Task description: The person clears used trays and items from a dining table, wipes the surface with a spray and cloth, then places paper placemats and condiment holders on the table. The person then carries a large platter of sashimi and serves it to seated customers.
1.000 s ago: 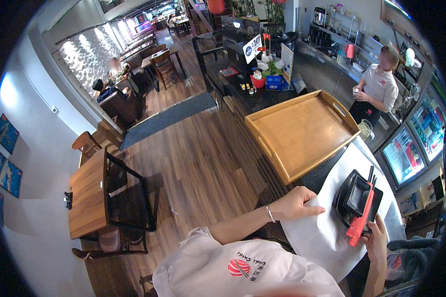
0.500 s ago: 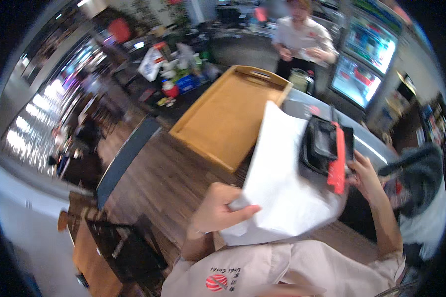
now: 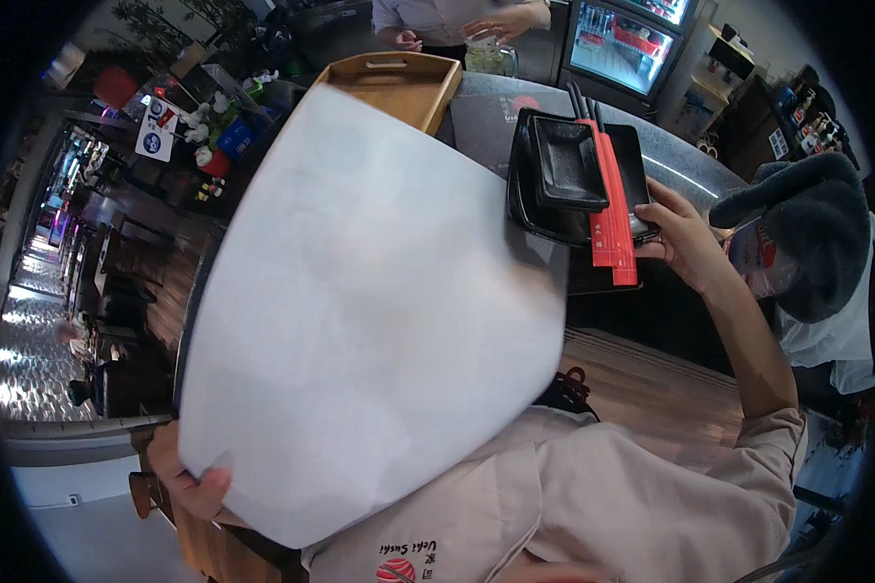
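Observation:
A large white sheet of paper (image 3: 360,311) spreads across the middle of the view. My left hand (image 3: 192,481) is closed on its lower left corner, thumb on top. At the right, my right hand (image 3: 685,233) grips the edge of some stacked black dishes (image 3: 569,160): a small square dish sits on larger ones. Chopsticks in red paper sleeves (image 3: 612,214) lie across the dishes, dark ends pointing away from me. The sheet hides what lies beneath it and meets the left side of the dishes.
Beyond the sheet is a wooden tray (image 3: 399,92) with a cut-out handle. A dark grey mat or menu (image 3: 491,121) lies on the grey counter (image 3: 690,155). Another person (image 3: 457,24) stands across it near a glass jug (image 3: 493,60). A dark cloth (image 3: 817,233) hangs at the right.
My left hand has moved left and toward me, spreading the paper out wide. The dishes in my right hand are further away and slightly left. The view has shifted, and the tray is partly covered.

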Demonstrator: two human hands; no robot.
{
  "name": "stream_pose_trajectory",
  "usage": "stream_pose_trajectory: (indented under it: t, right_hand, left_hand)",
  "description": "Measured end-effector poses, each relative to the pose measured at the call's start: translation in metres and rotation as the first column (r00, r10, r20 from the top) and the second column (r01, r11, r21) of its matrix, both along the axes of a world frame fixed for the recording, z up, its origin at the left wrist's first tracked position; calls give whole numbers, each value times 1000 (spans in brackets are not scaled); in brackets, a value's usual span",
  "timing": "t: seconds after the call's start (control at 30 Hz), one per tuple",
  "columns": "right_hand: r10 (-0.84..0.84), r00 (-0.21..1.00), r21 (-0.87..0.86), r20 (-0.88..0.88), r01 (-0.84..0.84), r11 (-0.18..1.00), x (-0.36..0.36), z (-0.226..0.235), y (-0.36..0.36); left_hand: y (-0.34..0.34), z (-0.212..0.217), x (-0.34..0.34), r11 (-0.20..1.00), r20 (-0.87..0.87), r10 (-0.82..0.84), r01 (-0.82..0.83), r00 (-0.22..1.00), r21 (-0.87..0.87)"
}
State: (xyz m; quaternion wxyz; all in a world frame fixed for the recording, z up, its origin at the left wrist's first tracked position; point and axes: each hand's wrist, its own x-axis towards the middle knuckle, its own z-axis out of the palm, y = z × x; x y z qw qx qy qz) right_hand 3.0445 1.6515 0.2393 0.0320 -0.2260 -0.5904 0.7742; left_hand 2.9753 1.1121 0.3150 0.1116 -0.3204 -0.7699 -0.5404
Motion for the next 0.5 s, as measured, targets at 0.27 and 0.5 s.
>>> stream_pose_trajectory:
  t: [0.27, 0.5]
  right_hand:
    - [57, 998, 22, 28, -58, 998, -1, 4, 2]
    - [86, 996, 31, 32, -87, 996, -2, -1, 13]
  left_hand:
    - [-49, 10, 54, 895, 177, 303, -216, 936, -391]
    - [-61, -4, 93, 832, 204, 472, -356, 858, -425]
